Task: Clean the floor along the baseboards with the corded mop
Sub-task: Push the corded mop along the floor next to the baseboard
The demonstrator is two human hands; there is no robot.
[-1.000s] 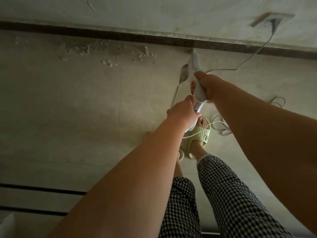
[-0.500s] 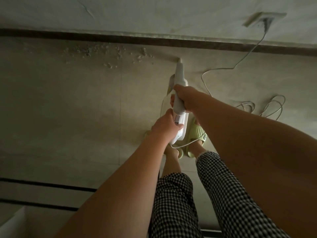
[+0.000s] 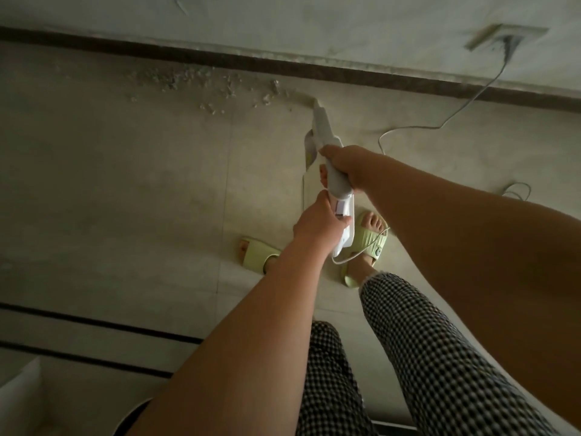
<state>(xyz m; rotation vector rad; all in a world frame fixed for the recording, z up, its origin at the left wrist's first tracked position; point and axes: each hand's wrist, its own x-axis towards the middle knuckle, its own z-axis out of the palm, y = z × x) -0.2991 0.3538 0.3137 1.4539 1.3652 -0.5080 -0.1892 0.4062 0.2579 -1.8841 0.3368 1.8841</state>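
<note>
Ahead of both hands and slightly to the left, the working end of the corded mop [image 3: 323, 133] is set on the tiled floor [image 3: 125, 190], close to the dark baseboard [image 3: 220, 59] but not seen to touch it. The long axis of the mop runs from the rear end of the handle near the feet, up the view and a little leftward, to the tip at the floor. A scatter of pale debris [image 3: 201, 84] lies along the baseboard, to the left of the tip and just beside it; the coming move is judged to turn on this leftward offset.

The right hand [image 3: 344, 163] is the forward one and is nearer the tip. Its fingers are wrapped round the white body of the mop from the right side, in a full closed hold. The left hand [image 3: 317, 223] is placed behind it, nearer the body, and grips the rear section of the handle with curled fingers. Both forearms are extended forward and down, the right crossing above the right leg.

The power cord [image 3: 440, 121] is routed from the rear of the handle, over the sandalled right foot [image 3: 371, 237], and away to the wall socket [image 3: 506, 36] at the upper right. It lies to the right of the mop, away from the debris. A leftward sweep is judged unlikely to be fouled by it.
</note>
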